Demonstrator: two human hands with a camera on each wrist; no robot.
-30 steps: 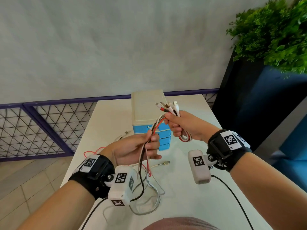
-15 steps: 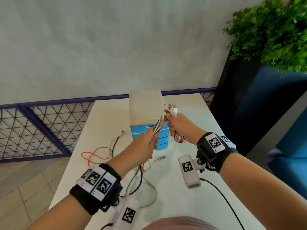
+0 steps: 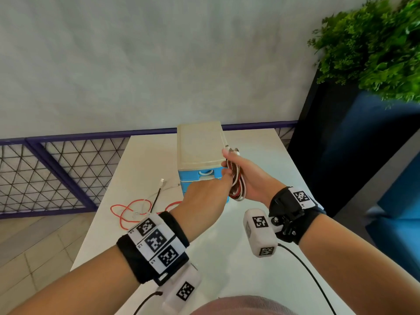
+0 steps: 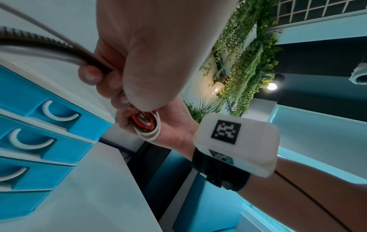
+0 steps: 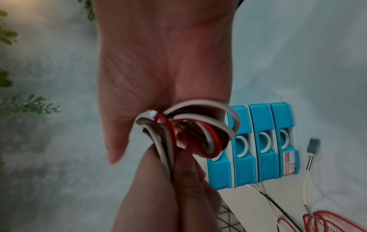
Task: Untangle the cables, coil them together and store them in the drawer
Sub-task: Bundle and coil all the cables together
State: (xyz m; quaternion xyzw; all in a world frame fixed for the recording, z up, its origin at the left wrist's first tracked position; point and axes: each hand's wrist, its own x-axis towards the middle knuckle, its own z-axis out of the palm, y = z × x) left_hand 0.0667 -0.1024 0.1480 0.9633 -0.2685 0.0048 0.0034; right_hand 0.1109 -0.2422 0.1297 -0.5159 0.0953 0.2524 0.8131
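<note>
We record the left hand [image 3: 205, 196] raised above the middle of the white table [image 3: 227, 242], knuckles toward the head camera. In the left wrist view its fingers [image 4: 89, 76] are curled round a braided metal-sheathed cable [image 4: 49, 45] that runs out of the fist to the left. The fingertips reach into the cable bundle held by the other hand.

The right hand [image 3: 252, 178] is just beyond and to the right, touching the left hand. Its fingers are closed round a coil of cables [image 3: 237, 187] made of white, red and dark braided strands, looped several turns. Connector ends [image 3: 233, 151] stick up above the thumb. In the right wrist view the loops [image 5: 190, 133] lie against the palm, and the left hand's fingers meet them from below.

On the table toward its left edge lie the loose tails: a red cable [image 3: 129, 210] in open loops and a black cable [image 3: 156, 196] ending in a white plug [image 3: 162, 181].

Behind the hands, toward the far edge of the table, stands the drawer unit [image 3: 200, 153], beige on top with blue drawers [image 5: 264, 144], all shut as far as we can see.

Beyond the table we note a purple railing [image 3: 45, 142], a grey wall and a green plant [image 3: 375, 42] at the right.
</note>
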